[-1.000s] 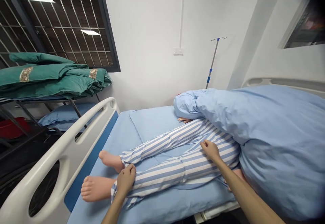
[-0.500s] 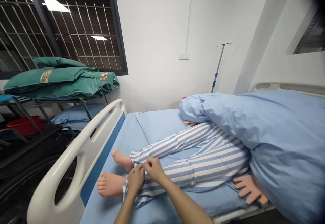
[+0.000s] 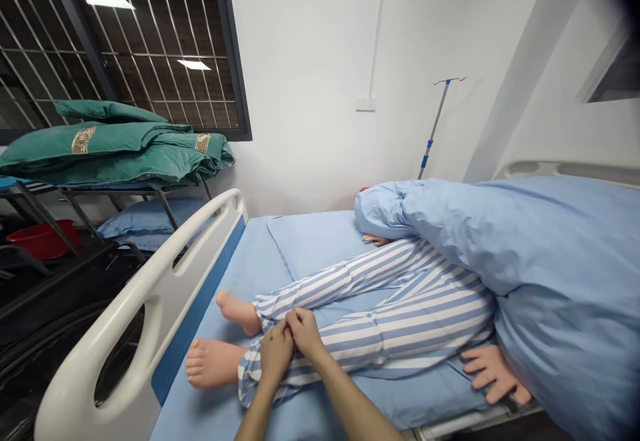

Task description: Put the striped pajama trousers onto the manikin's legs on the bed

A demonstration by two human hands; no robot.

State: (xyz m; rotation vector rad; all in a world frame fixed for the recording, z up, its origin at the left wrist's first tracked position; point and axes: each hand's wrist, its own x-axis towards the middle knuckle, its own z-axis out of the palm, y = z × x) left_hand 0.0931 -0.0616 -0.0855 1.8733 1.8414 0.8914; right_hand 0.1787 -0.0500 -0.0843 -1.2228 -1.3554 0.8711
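Observation:
A manikin in blue-and-white striped pajama trousers (image 3: 425,327) lies on the bed, its bare near foot (image 3: 215,363) and far foot (image 3: 239,312) towards the footboard. Over the shin of the near leg, my left hand (image 3: 277,349) is closed on the trouser cloth close to the hem. Right beside it, knuckles almost touching, my right hand (image 3: 304,331) is also closed with curled fingers on the same trouser leg. My hands cover the cloth between the fingers. A blue quilt (image 3: 550,247) hides the manikin's upper body, and one manikin hand (image 3: 495,373) sticks out beneath it.
At the left stands the bed's white footboard (image 3: 145,294), with a black wheelchair (image 3: 60,334) beyond it. Green folded bedding (image 3: 130,151) lies on a stand under the barred window. An IV pole (image 3: 434,127) rises behind the bed by the wall.
My left hand has slid a little to the right along the trouser leg, closer to my right hand. The right hand stays nearly in place. The view has shifted slightly.

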